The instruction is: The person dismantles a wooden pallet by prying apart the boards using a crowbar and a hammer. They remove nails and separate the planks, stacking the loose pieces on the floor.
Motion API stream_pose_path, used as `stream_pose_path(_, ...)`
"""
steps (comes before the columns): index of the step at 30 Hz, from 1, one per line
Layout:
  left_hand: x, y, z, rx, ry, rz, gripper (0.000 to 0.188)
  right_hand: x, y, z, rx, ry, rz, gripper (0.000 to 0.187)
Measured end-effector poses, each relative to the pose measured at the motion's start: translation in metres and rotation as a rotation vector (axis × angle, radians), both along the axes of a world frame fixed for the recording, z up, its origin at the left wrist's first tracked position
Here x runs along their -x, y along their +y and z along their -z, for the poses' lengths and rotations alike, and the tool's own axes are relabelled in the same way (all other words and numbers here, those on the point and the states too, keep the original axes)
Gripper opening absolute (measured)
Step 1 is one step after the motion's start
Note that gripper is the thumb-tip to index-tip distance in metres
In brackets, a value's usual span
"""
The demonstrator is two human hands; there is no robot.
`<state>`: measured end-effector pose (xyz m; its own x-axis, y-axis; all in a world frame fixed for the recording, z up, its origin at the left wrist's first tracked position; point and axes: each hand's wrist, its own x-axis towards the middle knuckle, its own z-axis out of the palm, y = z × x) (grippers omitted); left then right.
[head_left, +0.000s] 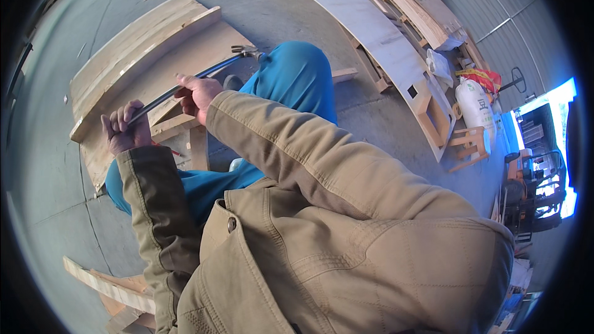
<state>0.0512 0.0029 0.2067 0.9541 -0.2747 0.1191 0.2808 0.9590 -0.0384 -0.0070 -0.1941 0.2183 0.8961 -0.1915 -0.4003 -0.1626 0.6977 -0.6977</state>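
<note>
A claw hammer point(218, 67) with a steel head and a long blue-and-dark handle lies slantwise across my front. Its head is close to my right knee, over the blue trousers. My right hand point(199, 94) is closed around the middle of the handle. Further down, my left hand point(127, 125) wraps the lower end with curled fingers. Beyond and under both hands is a wooden panel piece point(148, 65) with a raised plank along it. A short wooden frame part point(198, 147) stands below my right hand, partly hidden by my sleeve and leg.
To the right, a long pale board point(371, 25) rests on timber, with stacked planks point(421, 9) behind it. A white sack point(475, 102) and a small wooden stool point(468, 147) stand beyond. A forklift point(533, 182) is at far right. Wood pieces point(114, 291) lie at lower left.
</note>
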Motion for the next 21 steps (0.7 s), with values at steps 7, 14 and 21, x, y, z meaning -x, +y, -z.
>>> stream_pose_path(7, -0.009, 0.009, 0.012, -0.338, 0.314, -0.110, 0.050, -0.003, -0.025, -0.047, 0.191, -0.262, 0.176, 0.005)
stream_pose_path(14, -0.022, 0.020, 0.043, -0.651, 0.357, -0.093, 0.029, -0.009, -0.055, -0.078, 0.335, -0.466, 0.153, 0.004)
stream_pose_path(21, -0.021, 0.011, 0.050, -1.030, 0.481, -0.172, 0.011, -0.002, -0.191, -0.081, 0.379, -0.594, 0.345, 0.010)
